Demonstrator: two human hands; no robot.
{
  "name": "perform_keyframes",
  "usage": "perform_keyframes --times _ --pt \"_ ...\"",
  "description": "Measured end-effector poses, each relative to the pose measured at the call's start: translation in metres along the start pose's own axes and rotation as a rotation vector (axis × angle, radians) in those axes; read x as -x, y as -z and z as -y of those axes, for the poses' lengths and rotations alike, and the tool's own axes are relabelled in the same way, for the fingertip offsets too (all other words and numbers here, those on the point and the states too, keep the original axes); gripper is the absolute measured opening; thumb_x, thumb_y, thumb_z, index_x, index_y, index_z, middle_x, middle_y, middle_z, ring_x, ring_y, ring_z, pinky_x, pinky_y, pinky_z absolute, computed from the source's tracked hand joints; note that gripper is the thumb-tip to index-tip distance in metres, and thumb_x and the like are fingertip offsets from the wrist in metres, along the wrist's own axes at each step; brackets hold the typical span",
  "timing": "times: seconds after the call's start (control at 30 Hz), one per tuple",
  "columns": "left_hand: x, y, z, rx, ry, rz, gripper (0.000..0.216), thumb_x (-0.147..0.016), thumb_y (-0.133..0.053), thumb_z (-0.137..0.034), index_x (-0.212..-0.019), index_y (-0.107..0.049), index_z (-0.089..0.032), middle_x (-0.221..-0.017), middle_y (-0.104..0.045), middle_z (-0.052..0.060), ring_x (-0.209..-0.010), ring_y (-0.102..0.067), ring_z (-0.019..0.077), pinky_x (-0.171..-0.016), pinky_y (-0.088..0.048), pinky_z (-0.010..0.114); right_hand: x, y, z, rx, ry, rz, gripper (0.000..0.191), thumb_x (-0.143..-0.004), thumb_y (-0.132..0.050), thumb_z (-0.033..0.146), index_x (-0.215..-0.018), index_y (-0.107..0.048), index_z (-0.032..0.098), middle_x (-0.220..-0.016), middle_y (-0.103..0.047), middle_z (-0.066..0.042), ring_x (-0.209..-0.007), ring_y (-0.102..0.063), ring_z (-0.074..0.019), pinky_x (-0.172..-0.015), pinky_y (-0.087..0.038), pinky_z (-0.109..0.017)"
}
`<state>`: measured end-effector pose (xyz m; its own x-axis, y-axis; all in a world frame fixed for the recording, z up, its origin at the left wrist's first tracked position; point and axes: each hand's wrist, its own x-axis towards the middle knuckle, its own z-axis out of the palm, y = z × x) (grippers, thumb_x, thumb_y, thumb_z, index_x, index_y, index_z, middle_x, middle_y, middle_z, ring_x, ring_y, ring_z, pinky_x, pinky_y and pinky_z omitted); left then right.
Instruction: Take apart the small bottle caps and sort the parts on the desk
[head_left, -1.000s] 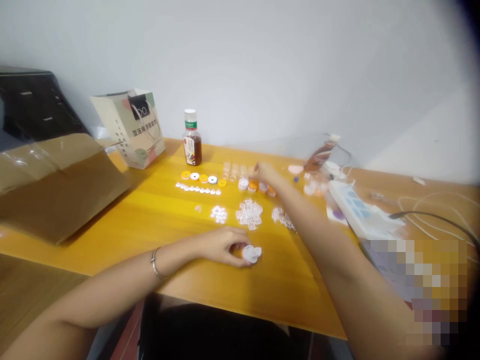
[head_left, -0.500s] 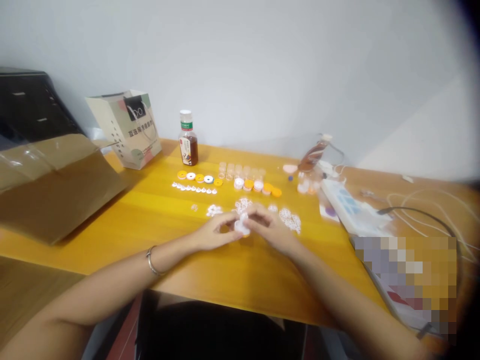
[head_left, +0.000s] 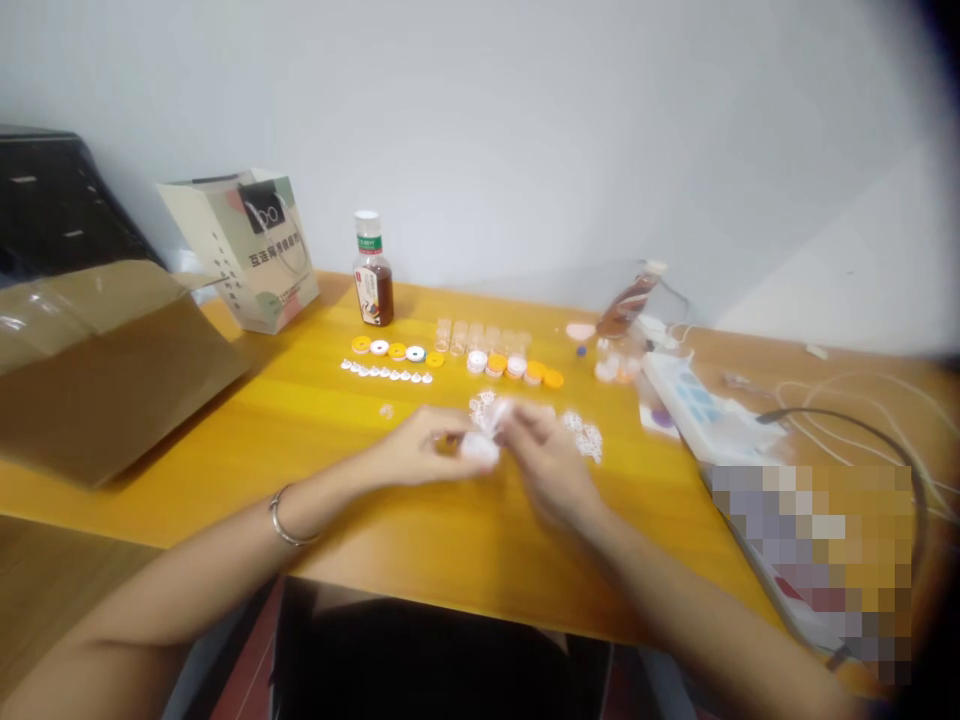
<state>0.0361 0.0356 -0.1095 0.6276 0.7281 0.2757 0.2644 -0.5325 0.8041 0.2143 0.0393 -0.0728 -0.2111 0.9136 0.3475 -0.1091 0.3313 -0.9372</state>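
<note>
My left hand (head_left: 420, 447) pinches a small white round plastic piece (head_left: 478, 450) between thumb and fingers above the table. Close beside it, my right hand (head_left: 546, 458) is closed on a second white piece (head_left: 498, 412), blurred by motion; whether the two pieces touch, I cannot tell. Just behind the hands lies a pile of white printed discs (head_left: 481, 402), partly covered. Another heap of such discs (head_left: 585, 436) sits right of my right hand. Farther back run a row of white and orange ring-shaped caps (head_left: 397, 351), small white pointed pieces (head_left: 385, 373) and white and orange round pieces (head_left: 515, 367).
Clear small cups (head_left: 475, 337) stand behind the rows. A drink bottle (head_left: 373, 280) and a paper bag (head_left: 262, 270) are at the back left, near an open cardboard box (head_left: 135, 380). On the right are another bottle (head_left: 631, 300), a power strip (head_left: 686, 395) and cables.
My right hand has lifted its white piece slightly up and away from the one in my left hand. My left hand has shifted a little left and up.
</note>
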Motion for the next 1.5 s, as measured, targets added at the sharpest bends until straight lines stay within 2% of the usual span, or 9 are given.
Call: perform_keyframes --times 0.07,0.13,0.27,0.47,0.73,0.83,1.0,1.1,1.5 --pt "0.001 -0.001 -0.001 -0.013 -0.059 0.119 0.024 -0.072 -0.064 -0.035 -0.086 -0.066 -0.015 -0.076 -0.062 0.004 -0.066 -0.053 0.0114 -0.062 -0.042 0.023 -0.012 0.011 0.014 -0.115 0.174 -0.219 0.012 -0.075 -0.062 0.030 -0.068 -0.059 0.020 -0.072 -0.054 0.003 -0.062 -0.048 -0.0071 -0.058 -0.042 -0.020" --pt "-0.001 -0.002 -0.001 -0.020 -0.096 0.081 0.026 -0.071 -0.065 -0.034 -0.090 -0.065 -0.016 -0.082 -0.063 0.005 -0.071 -0.056 0.0129 -0.067 -0.043 0.025 -0.021 0.022 0.025 -0.112 0.211 -0.281 0.013 -0.076 -0.063 0.031 -0.071 -0.060 0.019 -0.077 -0.055 0.001 -0.069 -0.051 -0.0077 -0.060 -0.043 -0.020" --pt "-0.007 -0.001 0.005 -0.054 -0.079 -0.092 0.033 -0.073 -0.063 -0.031 -0.102 -0.061 -0.017 -0.096 -0.064 0.007 -0.088 -0.057 0.0169 -0.080 -0.043 0.031 -0.017 0.029 0.025 -0.116 -0.059 -0.042 0.021 -0.072 -0.066 0.038 -0.079 -0.059 0.020 -0.069 -0.059 0.002 -0.059 -0.054 -0.0083 -0.056 -0.046 -0.021" --pt "0.002 -0.010 0.017 -0.113 -0.036 0.111 0.036 -0.073 -0.062 -0.027 -0.107 -0.056 -0.019 -0.097 -0.064 0.006 -0.085 -0.058 0.0162 -0.079 -0.044 0.030 -0.002 0.019 -0.005 -0.271 -0.264 0.034 0.023 -0.068 -0.069 0.038 -0.079 -0.062 0.020 -0.064 -0.058 0.003 -0.056 -0.052 -0.0072 -0.059 -0.047 -0.021" --pt "0.001 -0.018 0.021 -0.273 -0.153 0.127 0.033 -0.070 -0.066 -0.037 -0.097 -0.060 -0.018 -0.096 -0.061 0.007 -0.090 -0.054 0.0183 -0.080 -0.042 0.030 0.008 0.019 -0.034 -0.467 -0.474 0.058 0.020 -0.067 -0.071 0.029 -0.080 -0.060 0.020 -0.072 -0.062 0.003 -0.060 -0.056 -0.0061 -0.065 -0.049 -0.019" --pt "0.000 -0.018 0.019 -0.263 -0.135 0.013 0.044 -0.068 -0.069 -0.040 -0.105 -0.057 -0.019 -0.101 -0.059 0.007 -0.095 -0.053 0.0196 -0.083 -0.041 0.032 0.011 0.018 -0.040 -0.534 -0.486 0.029 0.020 -0.066 -0.072 0.029 -0.075 -0.057 0.020 -0.070 -0.062 0.004 -0.058 -0.056 -0.0052 -0.062 -0.049 -0.016" --pt "-0.005 -0.021 0.003 -0.135 -0.037 -0.444 0.034 -0.074 -0.065 -0.034 -0.103 -0.058 -0.018 -0.095 -0.061 0.006 -0.089 -0.055 0.0168 -0.076 -0.044 0.030 0.012 0.008 -0.044 -0.524 -0.403 -0.005 0.021 -0.068 -0.071 0.031 -0.077 -0.054 0.020 -0.069 -0.063 0.003 -0.059 -0.057 -0.0067 -0.061 -0.048 -0.018" --pt "-0.012 -0.026 -0.006 -0.026 -0.014 -0.585 0.028 -0.072 -0.067 -0.032 -0.094 -0.061 -0.017 -0.089 -0.062 0.005 -0.082 -0.057 0.0154 -0.068 -0.045 0.027 0.012 0.000 -0.040 -0.467 -0.318 -0.056 0.020 -0.069 -0.069 0.031 -0.075 -0.053 0.021 -0.067 -0.062 0.004 -0.063 -0.058 -0.0080 -0.066 -0.048 -0.020" --pt "-0.015 -0.033 -0.010 0.385 0.070 -0.588 0.034 -0.074 -0.065 -0.025 -0.107 -0.061 -0.020 -0.099 -0.062 0.005 -0.087 -0.058 0.0154 -0.077 -0.051 0.029 0.018 0.000 -0.043 -0.058 -0.088 -0.075 0.019 -0.070 -0.066 0.038 -0.076 -0.057 0.022 -0.073 -0.063 0.000 -0.069 -0.061 -0.0139 -0.071 -0.051 -0.030"
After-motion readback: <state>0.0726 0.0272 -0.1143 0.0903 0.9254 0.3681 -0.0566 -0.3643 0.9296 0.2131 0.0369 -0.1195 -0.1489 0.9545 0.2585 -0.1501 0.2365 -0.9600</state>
